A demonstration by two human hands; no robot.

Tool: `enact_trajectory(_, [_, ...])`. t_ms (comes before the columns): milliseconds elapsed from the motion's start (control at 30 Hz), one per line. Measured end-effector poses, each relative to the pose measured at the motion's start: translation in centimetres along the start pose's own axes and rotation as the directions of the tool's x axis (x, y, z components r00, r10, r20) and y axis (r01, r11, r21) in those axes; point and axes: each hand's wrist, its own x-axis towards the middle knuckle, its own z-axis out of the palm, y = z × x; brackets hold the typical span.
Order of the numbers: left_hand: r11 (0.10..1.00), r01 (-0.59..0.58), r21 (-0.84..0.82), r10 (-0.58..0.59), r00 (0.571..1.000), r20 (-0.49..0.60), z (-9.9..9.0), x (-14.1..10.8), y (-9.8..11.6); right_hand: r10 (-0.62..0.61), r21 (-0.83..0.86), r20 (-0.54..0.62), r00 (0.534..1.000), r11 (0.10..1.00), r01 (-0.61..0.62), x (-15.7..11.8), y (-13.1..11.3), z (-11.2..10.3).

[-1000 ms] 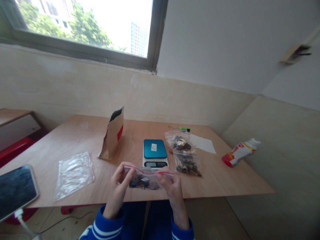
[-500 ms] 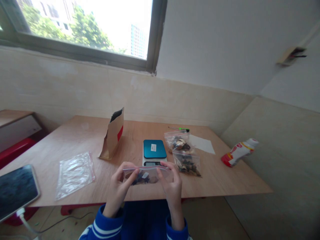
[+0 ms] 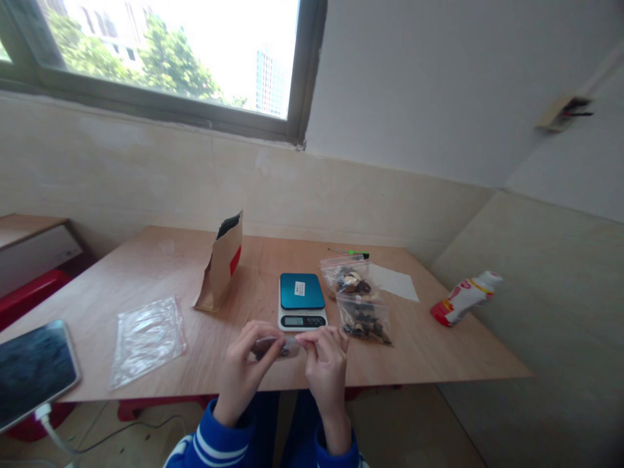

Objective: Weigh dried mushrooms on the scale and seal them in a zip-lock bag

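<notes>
Between my two hands is a clear zip bag with dark dried pieces in it, held just in front of the table's near edge. My left hand is closed on its left part, thumb and fingers pinching. The fingers of my right hand pinch its upper right edge, close to the left fingertips. Much of the bag is hidden behind my hands. Right beyond them lies a kitchen scale with a blue plate and a small display. Two filled zip bags, one nearer and one farther, lie right of the scale.
An open brown paper bag stands left of the scale. Flat plastic bags and a phone on a cable lie farther left. White paper, a green-handled tool and a red-white bottle are on the right.
My hands have come closer together, and the bag, stretched wide before, is now bunched between them. My right hand has moved left along its top edge. The scale's display has come into view.
</notes>
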Motion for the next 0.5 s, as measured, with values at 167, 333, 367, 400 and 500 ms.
enact_trajectory(167, [0.965, 0.201, -0.169, -0.196, 0.979, 0.048, 0.6, 0.0, -1.2, 0.092, 0.045, 0.08, 0.993, 0.994, -0.096, 0.5, -0.3, -0.1])
enact_trajectory(333, [0.955, 0.22, -0.198, -0.207, 0.975, 0.085, 0.6, -0.1, -1.9, 0.089, 0.118, 0.138, 0.986, 0.987, -0.106, 0.6, -0.3, 0.0])
enact_trajectory(367, [0.958, 0.214, -0.193, -0.201, 0.976, 0.085, 0.5, -0.1, -2.0, 0.07, 0.131, 0.134, 0.989, 0.988, -0.087, 0.6, -0.1, 0.0])
enact_trajectory(400, [0.959, 0.209, -0.189, -0.196, 0.977, 0.086, 0.5, -0.1, -2.0, 0.049, 0.141, 0.128, 0.99, 0.988, -0.067, 0.5, 0.0, 0.1])
enact_trajectory(500, [0.964, 0.201, -0.173, -0.186, 0.977, 0.1, 0.5, -0.1, -2.0, 0.015, 0.145, 0.101, 0.995, 0.989, -0.03, 0.3, 0.3, 0.4])
